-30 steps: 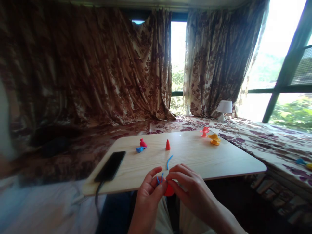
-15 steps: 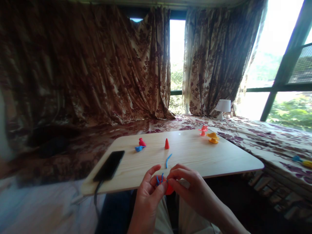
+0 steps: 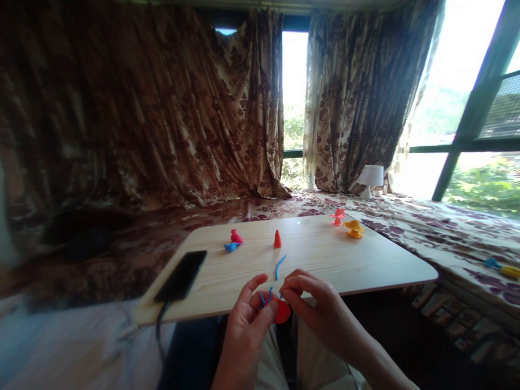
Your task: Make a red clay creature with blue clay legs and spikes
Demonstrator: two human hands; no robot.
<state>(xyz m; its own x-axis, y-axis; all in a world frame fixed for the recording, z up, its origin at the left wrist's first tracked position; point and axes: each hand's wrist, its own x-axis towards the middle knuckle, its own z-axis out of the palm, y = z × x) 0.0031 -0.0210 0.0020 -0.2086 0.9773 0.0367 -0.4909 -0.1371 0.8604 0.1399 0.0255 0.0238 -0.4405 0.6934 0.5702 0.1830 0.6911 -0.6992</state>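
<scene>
My left hand point(image 3: 249, 322) grips a rounded red clay piece point(image 3: 283, 312) between thumb and fingers, low over the table's near edge. Thin blue clay strips point(image 3: 263, 299) stick up from it beside my left fingertips. Just to the right, my right hand point(image 3: 314, 300) is closed in a pinch, with a tiny blue bit point(image 3: 281, 296) showing at its fingertips. A loose blue clay strip point(image 3: 280, 266) lies on the wooden table point(image 3: 390, 265) beyond both hands. Behind that strip a red cone point(image 3: 277, 239) stands upright.
A black phone point(image 3: 182, 275) with a cable lies at the table's left. Further back are a blue figure point(image 3: 232, 247) and a pink one point(image 3: 236, 236). At the far right stand a yellow-orange figure point(image 3: 355, 228) and a coral one point(image 3: 338, 216). A white lamp point(image 3: 372, 176) stands behind.
My right fingertips have drawn slightly away from the red clay piece, uncovering more of it. My left hand keeps its grip. The view has shifted slightly.
</scene>
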